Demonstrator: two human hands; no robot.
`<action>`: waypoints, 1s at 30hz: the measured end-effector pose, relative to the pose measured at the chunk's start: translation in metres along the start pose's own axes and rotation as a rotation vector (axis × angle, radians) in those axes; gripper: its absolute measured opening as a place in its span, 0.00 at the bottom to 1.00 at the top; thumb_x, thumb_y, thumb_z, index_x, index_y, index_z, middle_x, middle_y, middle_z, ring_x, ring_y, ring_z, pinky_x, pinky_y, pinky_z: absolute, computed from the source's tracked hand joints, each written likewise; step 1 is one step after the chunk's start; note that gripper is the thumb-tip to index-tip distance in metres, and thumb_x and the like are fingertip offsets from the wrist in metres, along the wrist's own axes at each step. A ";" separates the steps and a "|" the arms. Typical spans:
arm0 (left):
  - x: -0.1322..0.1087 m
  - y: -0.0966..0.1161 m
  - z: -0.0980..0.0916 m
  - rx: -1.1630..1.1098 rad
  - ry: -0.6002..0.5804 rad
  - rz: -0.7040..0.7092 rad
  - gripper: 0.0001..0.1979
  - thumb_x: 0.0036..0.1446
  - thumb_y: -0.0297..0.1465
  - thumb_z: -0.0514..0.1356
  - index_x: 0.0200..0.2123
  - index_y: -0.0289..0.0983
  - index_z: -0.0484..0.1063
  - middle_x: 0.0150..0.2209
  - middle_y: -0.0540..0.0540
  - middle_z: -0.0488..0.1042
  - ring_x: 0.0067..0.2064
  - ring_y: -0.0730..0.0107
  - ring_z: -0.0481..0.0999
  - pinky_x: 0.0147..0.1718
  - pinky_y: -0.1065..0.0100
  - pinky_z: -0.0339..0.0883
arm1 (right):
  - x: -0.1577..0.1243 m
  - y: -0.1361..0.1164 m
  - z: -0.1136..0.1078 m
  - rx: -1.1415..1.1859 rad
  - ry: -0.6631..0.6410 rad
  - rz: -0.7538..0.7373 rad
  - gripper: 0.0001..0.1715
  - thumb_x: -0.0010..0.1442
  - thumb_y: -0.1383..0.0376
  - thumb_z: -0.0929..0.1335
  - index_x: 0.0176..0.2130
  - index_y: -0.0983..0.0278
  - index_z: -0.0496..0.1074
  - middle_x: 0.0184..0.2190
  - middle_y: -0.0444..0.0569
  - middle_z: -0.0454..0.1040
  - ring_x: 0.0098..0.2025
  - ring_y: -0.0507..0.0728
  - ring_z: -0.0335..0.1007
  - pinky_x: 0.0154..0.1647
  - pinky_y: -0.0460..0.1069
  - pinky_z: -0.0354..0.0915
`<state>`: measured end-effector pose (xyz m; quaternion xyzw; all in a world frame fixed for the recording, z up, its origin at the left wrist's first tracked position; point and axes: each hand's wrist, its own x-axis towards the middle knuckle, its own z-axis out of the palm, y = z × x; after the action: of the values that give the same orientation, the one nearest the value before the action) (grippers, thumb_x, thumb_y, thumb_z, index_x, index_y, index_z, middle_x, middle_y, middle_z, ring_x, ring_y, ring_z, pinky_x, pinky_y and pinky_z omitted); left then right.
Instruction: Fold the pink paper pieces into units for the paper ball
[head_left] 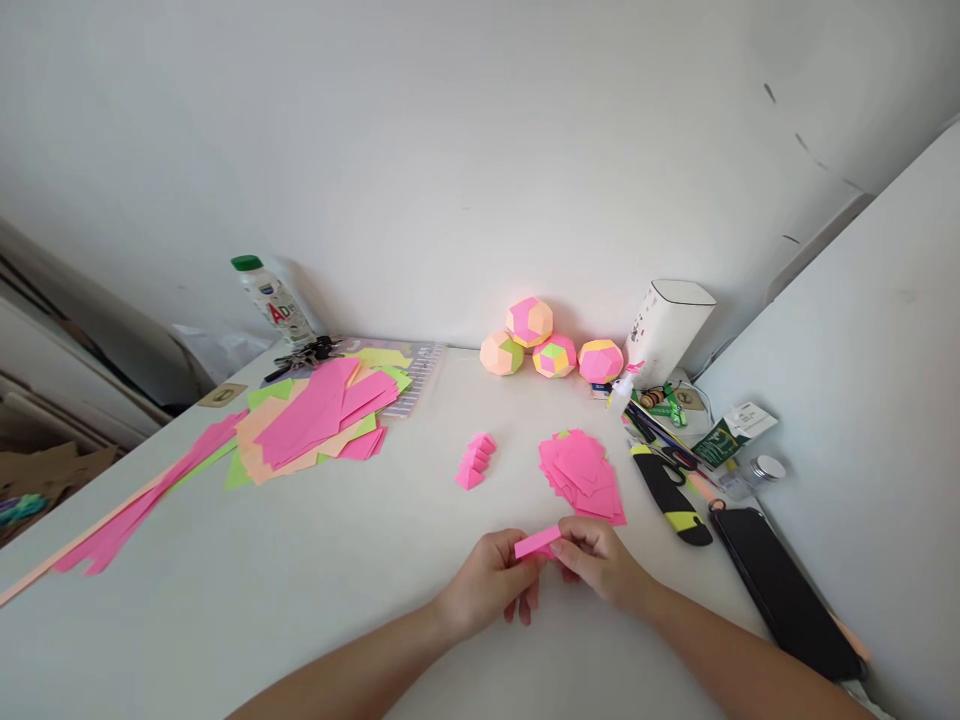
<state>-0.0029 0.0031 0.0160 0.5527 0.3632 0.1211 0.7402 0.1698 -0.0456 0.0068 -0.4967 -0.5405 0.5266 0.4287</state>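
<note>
Wall (pixel 420 150) behind everything was plain pale grey, with a few dark scuffs up to the right. White table (pixel 225 620) ran right up to it, and a big white panel (pixel 885 380) boxed in the right side. I'll place everything off the pink stack (pixel 581 470) of cut paper, since it sat pretty central.

Way left of that stack was a messy heap (pixel 307 420) of pink, peach and green sheets, with long paper strips (pixel 150 500) trailing off further left. Right of it, a black slab-shaped thing (pixel 787 590) lay near the panel. Behind it and a bit right stood a tall white container (pixel 667 330); far behind-left, a green-capped bottle (pixel 274 300). A black-and-yellow cutter (pixel 670 497) was just right of it, so that side was kinda crowded.

Left hand (pixel 487 585) and right hand (pixel 600 565) were on the near side of the stack, the right one close to its front edge. Four paper balls (pixel 529 321) sat behind it by the wall, and a little row of folded pink pieces (pixel 476 460) lay left of it. Smallest was the pink paper piece (pixel 538 542) just in front of the stack, pinched between the thumbs and fingers of both hands.
</note>
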 end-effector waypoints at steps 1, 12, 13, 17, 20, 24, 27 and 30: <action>0.000 -0.001 0.000 0.003 0.005 0.007 0.12 0.53 0.40 0.55 0.28 0.36 0.62 0.17 0.54 0.68 0.16 0.76 0.67 0.14 0.75 0.55 | 0.000 0.000 0.000 -0.017 0.000 -0.012 0.17 0.60 0.59 0.64 0.23 0.65 0.65 0.19 0.40 0.61 0.21 0.49 0.59 0.21 0.45 0.56; -0.002 -0.011 0.003 0.124 0.028 0.105 0.05 0.45 0.21 0.51 0.27 0.36 0.62 0.15 0.56 0.64 0.16 0.78 0.64 0.16 0.76 0.54 | 0.001 0.008 0.005 -0.161 0.003 -0.173 0.08 0.43 0.77 0.64 0.23 0.64 0.65 0.23 0.43 0.63 0.24 0.51 0.59 0.23 0.45 0.55; -0.002 -0.012 0.003 0.117 0.024 0.107 0.05 0.45 0.21 0.51 0.26 0.36 0.62 0.14 0.57 0.64 0.16 0.78 0.63 0.15 0.76 0.54 | 0.000 0.008 0.004 -0.158 0.004 -0.174 0.08 0.43 0.77 0.64 0.23 0.64 0.65 0.23 0.43 0.63 0.24 0.51 0.59 0.23 0.45 0.55; 0.001 -0.015 0.000 0.043 -0.001 0.073 0.02 0.48 0.24 0.52 0.27 0.36 0.61 0.12 0.58 0.63 0.15 0.79 0.62 0.14 0.76 0.54 | 0.000 0.012 -0.001 -0.060 -0.010 -0.094 0.07 0.44 0.76 0.64 0.23 0.65 0.65 0.23 0.42 0.63 0.23 0.50 0.59 0.22 0.45 0.55; 0.002 -0.016 -0.002 -0.019 0.004 0.067 0.03 0.51 0.29 0.54 0.27 0.36 0.60 0.12 0.58 0.62 0.14 0.78 0.62 0.13 0.76 0.53 | 0.001 0.012 -0.006 0.099 -0.022 -0.031 0.06 0.47 0.74 0.64 0.24 0.65 0.64 0.22 0.42 0.62 0.22 0.49 0.59 0.21 0.45 0.56; 0.001 -0.011 -0.004 -0.087 0.008 0.058 0.09 0.52 0.35 0.55 0.27 0.37 0.59 0.12 0.58 0.62 0.14 0.77 0.64 0.13 0.76 0.52 | 0.001 0.008 -0.007 0.219 -0.001 -0.028 0.05 0.55 0.67 0.64 0.28 0.64 0.64 0.23 0.42 0.63 0.23 0.51 0.60 0.22 0.46 0.59; 0.000 -0.008 -0.004 -0.077 -0.001 0.044 0.10 0.52 0.36 0.56 0.27 0.36 0.60 0.12 0.57 0.64 0.14 0.77 0.65 0.13 0.76 0.53 | 0.000 0.004 -0.004 0.102 -0.028 -0.078 0.05 0.57 0.64 0.66 0.34 0.64 0.67 0.27 0.44 0.64 0.27 0.51 0.60 0.26 0.46 0.59; 0.001 -0.009 -0.003 -0.061 -0.004 0.038 0.09 0.51 0.35 0.57 0.27 0.36 0.60 0.13 0.56 0.65 0.15 0.76 0.66 0.13 0.76 0.54 | 0.000 0.004 -0.001 -0.058 -0.061 -0.130 0.07 0.57 0.63 0.67 0.31 0.65 0.70 0.26 0.44 0.63 0.28 0.51 0.58 0.28 0.46 0.57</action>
<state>-0.0062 0.0029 0.0070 0.5370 0.3471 0.1452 0.7550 0.1712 -0.0461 0.0025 -0.4565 -0.5994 0.4966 0.4310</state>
